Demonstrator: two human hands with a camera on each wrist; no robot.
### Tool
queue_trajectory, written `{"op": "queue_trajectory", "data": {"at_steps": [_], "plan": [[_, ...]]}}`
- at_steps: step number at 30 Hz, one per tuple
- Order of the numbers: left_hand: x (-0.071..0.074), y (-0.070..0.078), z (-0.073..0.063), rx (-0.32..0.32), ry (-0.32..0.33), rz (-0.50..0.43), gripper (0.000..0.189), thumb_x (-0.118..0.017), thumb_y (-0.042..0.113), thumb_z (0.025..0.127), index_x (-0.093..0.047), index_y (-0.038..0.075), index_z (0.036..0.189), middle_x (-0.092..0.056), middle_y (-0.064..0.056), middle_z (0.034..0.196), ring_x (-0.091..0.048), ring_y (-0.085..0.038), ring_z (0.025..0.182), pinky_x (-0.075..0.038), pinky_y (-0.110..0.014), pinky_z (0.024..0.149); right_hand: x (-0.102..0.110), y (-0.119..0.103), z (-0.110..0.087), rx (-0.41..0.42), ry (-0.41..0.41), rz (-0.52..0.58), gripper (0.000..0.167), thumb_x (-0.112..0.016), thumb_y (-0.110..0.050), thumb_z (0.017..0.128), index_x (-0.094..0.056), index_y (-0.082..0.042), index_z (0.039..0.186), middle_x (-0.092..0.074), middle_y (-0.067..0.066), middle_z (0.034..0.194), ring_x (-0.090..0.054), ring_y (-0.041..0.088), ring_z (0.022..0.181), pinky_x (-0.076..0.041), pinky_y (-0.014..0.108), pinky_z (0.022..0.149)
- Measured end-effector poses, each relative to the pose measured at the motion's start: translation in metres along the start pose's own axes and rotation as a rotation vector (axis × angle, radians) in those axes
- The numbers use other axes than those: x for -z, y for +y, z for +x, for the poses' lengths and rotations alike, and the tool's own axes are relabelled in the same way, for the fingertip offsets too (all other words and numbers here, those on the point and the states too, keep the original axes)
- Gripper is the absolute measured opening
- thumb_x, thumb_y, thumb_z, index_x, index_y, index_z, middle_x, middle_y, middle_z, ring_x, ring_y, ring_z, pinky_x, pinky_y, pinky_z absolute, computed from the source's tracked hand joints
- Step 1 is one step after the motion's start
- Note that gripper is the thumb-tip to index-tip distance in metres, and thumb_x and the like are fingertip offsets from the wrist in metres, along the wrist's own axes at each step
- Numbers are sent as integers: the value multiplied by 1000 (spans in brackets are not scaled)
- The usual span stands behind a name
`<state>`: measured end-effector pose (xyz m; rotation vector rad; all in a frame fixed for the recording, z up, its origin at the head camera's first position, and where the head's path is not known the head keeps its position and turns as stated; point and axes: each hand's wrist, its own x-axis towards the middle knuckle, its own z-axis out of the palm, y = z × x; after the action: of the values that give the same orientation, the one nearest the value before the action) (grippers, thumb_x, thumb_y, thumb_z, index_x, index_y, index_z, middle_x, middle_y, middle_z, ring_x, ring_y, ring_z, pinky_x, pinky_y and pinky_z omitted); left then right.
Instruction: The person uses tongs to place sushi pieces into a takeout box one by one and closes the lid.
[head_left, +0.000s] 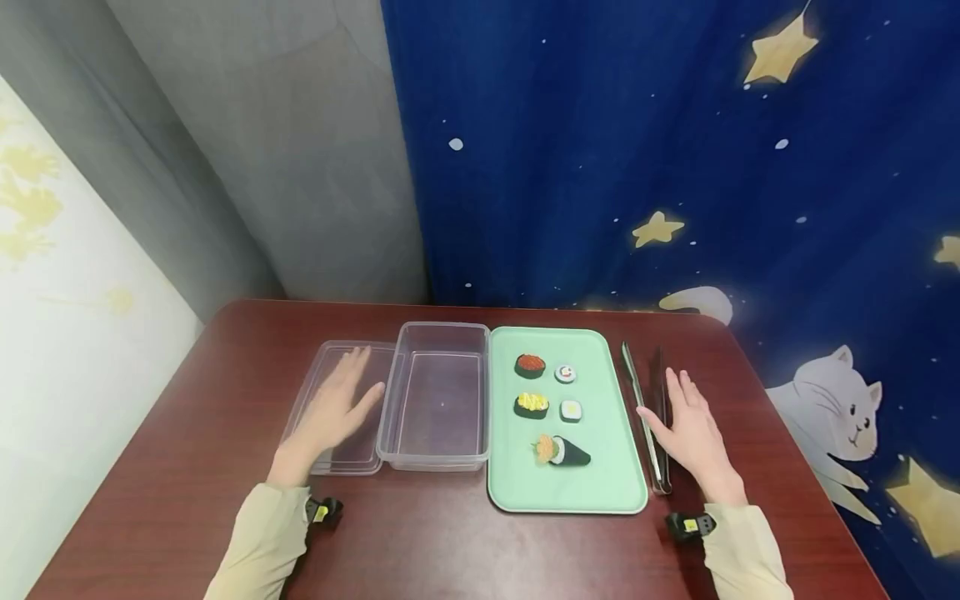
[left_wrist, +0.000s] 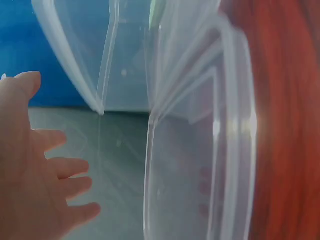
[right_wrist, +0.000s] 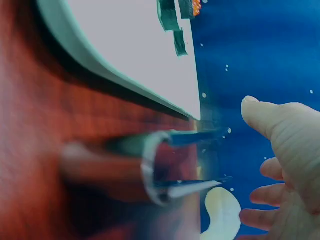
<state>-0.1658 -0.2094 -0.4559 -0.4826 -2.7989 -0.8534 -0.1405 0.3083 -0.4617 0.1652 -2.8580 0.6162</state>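
Note:
My left hand (head_left: 333,412), fingers straight and thumb spread, hovers over a clear plastic lid (head_left: 352,458) on the left of the table. Beside that lid stands a clear plastic container (head_left: 438,408) with nothing inside. My right hand (head_left: 692,429) is held flat with its thumb apart, next to a pair of metal tongs (head_left: 637,408). Neither hand grips anything. Between container and tongs lies a mint-green tray (head_left: 615,483). It carries several sushi pieces: a red-topped one (head_left: 530,365), a yellow-topped one (head_left: 532,405), two small rolls (head_left: 571,411) and a cone-shaped hand roll (head_left: 564,451).
The dark red wooden table (head_left: 420,542) has rounded back corners. Behind it hang a grey curtain (head_left: 337,167) and a blue curtain (head_left: 562,167) with stars and a cat. A white surface with yellow prints (head_left: 75,333) borders the left side.

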Motion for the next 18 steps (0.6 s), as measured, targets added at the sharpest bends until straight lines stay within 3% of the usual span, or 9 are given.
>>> {"op": "queue_trajectory", "data": {"at_steps": [5,12,18], "plan": [[-10,7,-4,-16,-20,-110,60,-46,26,98,-26,-8,143,-25,-27,148,-24,-44,134,-22,-57,109,-9,-3,-3,-35,-22,26,82,-62,-38,88,-24,10,142,-21,38,144,-27,58,124,-33,69,92],[-24,6,-8,-55,42,-145,53,-49,16,96,-34,-12,138,-38,-30,139,-38,-44,127,-31,-55,105,-14,-9,-4,-61,-24,18,79,-65,-26,88,-23,16,140,-31,41,136,-34,56,121,-38,65,90],[-27,9,-10,-15,66,-242,46,-52,12,95,-42,-11,134,-50,-30,129,-48,-44,117,-40,-55,98,-15,-13,-4,-129,-67,9,79,-65,-22,87,-20,18,140,-37,43,128,-43,55,110,-44,61,83]]}}
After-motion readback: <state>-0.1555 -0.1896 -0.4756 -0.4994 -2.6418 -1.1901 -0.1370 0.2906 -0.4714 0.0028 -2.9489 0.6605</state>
